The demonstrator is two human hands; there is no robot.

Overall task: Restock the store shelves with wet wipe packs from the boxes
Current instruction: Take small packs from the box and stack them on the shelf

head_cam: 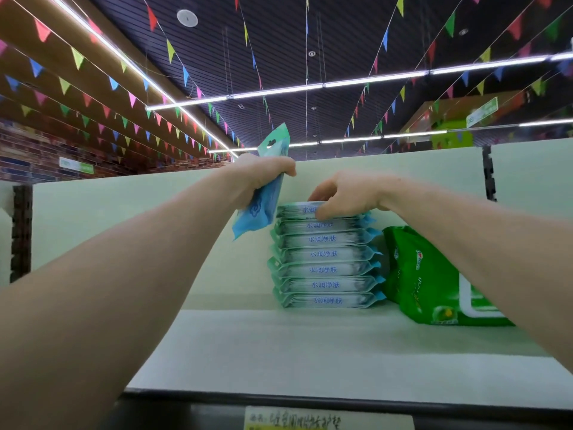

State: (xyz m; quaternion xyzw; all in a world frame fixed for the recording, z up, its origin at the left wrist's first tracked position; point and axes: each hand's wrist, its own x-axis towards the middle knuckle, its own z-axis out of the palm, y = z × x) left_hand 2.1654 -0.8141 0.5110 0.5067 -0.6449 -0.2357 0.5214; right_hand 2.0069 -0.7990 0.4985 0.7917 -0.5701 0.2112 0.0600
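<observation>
Where the shelf (279, 346) met its pale back panel (124, 218), a stack of wet wipe packs (325, 254) stood seven high, printed spines facing out. The right grip (344, 193) lay over the top pack (294, 209), its thumb against the front edge and its fingers curled across the upper face, clasping it. Just left of the stack and above the shelf, the left grip (263, 175) was clenched round held packs (257, 215), which were upright and slightly tilted, with the hanging-hole end up. A large green wipes pack (428, 274) leaned just beside the stack on the right.

Bare shelf ran left from the stack to a slotted upright (20, 234), and a broad strip lay open before it to the dark front lip. No board closed the space above; the panel's top edge gave onto a ceiling hung with bunting (124, 97).

The right forearm hid much of the green pack. The right fingertips were out of sight behind the stack. How many packs the left grip held was unclear. The price label (325, 418) was cut off at the bottom, and its writing was unreadable.
</observation>
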